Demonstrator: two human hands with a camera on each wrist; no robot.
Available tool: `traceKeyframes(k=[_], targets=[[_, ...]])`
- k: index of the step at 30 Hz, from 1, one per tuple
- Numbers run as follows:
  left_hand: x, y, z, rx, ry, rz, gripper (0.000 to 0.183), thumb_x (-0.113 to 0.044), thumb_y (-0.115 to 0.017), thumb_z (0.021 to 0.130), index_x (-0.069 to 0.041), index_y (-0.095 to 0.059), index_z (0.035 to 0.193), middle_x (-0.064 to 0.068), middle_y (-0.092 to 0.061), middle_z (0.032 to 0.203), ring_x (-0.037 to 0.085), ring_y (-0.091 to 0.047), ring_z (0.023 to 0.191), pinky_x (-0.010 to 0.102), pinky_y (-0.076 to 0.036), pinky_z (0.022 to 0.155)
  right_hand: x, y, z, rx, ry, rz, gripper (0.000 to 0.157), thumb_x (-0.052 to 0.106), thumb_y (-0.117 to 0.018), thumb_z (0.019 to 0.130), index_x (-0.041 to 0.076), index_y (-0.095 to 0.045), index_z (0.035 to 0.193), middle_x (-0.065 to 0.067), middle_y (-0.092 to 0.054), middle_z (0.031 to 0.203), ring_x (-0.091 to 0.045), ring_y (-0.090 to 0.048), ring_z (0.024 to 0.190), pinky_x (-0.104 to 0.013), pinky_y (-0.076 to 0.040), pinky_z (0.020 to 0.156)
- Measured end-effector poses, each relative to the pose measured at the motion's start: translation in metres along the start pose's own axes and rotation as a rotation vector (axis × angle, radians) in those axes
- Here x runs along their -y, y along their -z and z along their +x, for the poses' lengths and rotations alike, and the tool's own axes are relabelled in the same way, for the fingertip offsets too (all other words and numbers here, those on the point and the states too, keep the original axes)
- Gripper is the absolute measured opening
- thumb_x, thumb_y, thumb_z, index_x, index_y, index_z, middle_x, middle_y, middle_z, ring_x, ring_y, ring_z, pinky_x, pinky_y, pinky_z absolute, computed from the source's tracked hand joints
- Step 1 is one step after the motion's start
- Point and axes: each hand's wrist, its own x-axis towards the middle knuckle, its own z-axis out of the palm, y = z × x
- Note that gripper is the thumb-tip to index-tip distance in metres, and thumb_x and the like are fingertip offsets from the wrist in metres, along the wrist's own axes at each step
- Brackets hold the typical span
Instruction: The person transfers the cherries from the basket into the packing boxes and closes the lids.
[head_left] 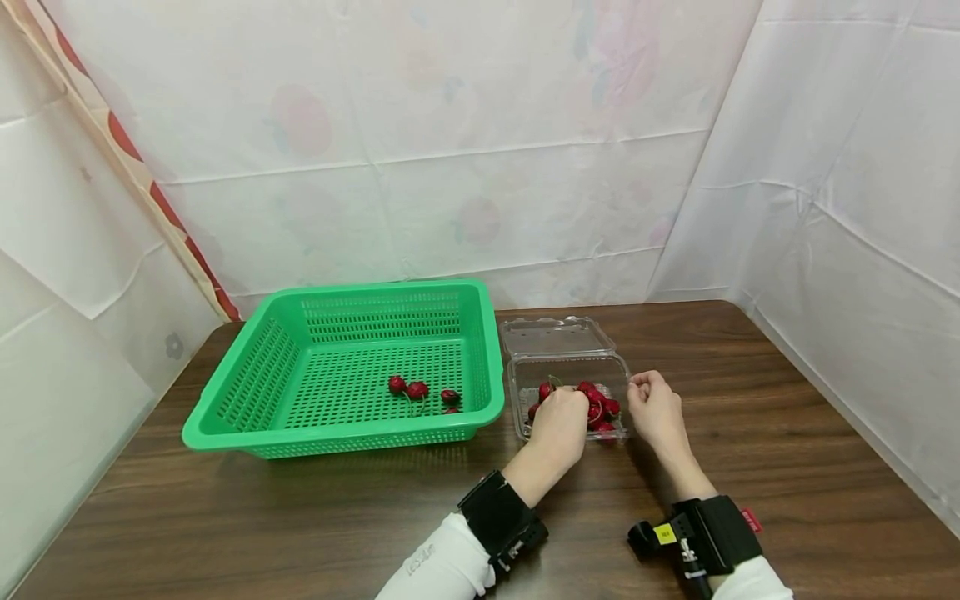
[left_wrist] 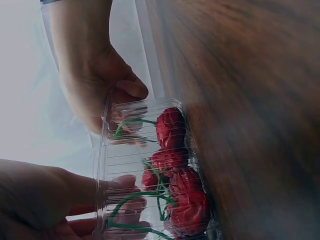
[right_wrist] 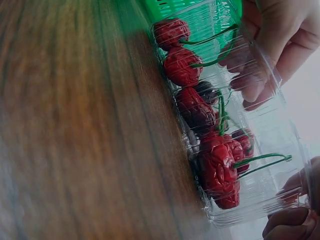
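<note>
A person's left hand [head_left: 558, 421] is hanging inside a clear plastic clamshell container [head_left: 517, 400], its fingers pointing downward and loosely bent over a cluster of red cherries [head_left: 596, 408], while the right hand [head_left: 660, 412] is pinching the container's rim at the near-right side between thumb and fingers. Whether the left fingertips are touching the fruit is something the views are leaving unclear. The cherries are lying along the container's floor beneath and around the left hand, several of them carrying curved green stems [right_wrist: 217, 37] that are rising toward the fingers. Just beyond both hands, the container's hinged lid [head_left: 557, 337] is lying folded back. To the left of the left hand, a green perforated plastic basket [head_left: 337, 436] is standing beside the container, with more cherries [head_left: 417, 390] sitting in its near-right part, one of them partly hiding behind the basket's front wall. Basket and container are resting on a dark wood-grain counter [head_left: 337, 517], and a pale printed sheet [head_left: 405, 167] is hanging beyond the hands. Black straps [head_left: 498, 512] are circling both wrists, and white sleeves [head_left: 442, 567] are covering the forearms behind them.
</note>
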Motion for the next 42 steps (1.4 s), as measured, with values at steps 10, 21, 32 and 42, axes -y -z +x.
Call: traceKeyframes(k=[10, 21, 32, 42], targets=[[0.002, 0.000, -0.003, -0.013, 0.029, -0.011, 0.017, -0.011, -0.066, 0.079, -0.012, -0.065, 0.062, 0.003, -0.058, 0.075, 0.015, -0.059, 0.071, 0.025, -0.048, 0.051, 0.000, 0.000, 0.000, 0.002, -0.008, -0.001, 0.018, 0.008, -0.044, 0.087, -0.005, -0.054, 0.094, -0.005, -0.050, 0.066, -0.018, -0.046, 0.058, -0.029, -0.037, 0.054], [0.007, 0.014, -0.012, -0.126, -0.016, -0.036, 0.011, -0.018, -0.067, 0.079, -0.009, -0.068, 0.084, 0.002, -0.058, 0.080, 0.015, -0.058, 0.078, 0.024, -0.049, 0.064, 0.000, 0.001, 0.001, 0.007, -0.009, 0.001, 0.017, 0.008, -0.044, 0.086, -0.005, -0.054, 0.094, -0.004, -0.048, 0.065, -0.018, -0.045, 0.057, -0.029, -0.036, 0.053], [0.015, 0.035, -0.021, -0.249, -0.044, -0.067, 0.011, -0.017, -0.064, 0.082, -0.009, -0.067, 0.088, 0.001, -0.058, 0.082, 0.013, -0.057, 0.078, 0.024, -0.048, 0.065, -0.001, -0.001, 0.001, 0.002, 0.001, 0.003, 0.016, 0.007, -0.045, 0.085, -0.004, -0.054, 0.093, -0.003, -0.046, 0.063, -0.016, -0.042, 0.054, -0.028, -0.034, 0.052], [0.030, 0.051, -0.025, -0.376, -0.058, -0.139, 0.012, -0.013, -0.063, 0.083, -0.006, -0.064, 0.092, 0.004, -0.060, 0.086, 0.016, -0.057, 0.080, 0.026, -0.048, 0.068, 0.000, -0.001, 0.000, -0.004, -0.001, 0.009, 0.016, 0.007, -0.045, 0.085, -0.004, -0.054, 0.093, -0.002, -0.046, 0.062, -0.014, -0.042, 0.053, -0.027, -0.034, 0.050]])
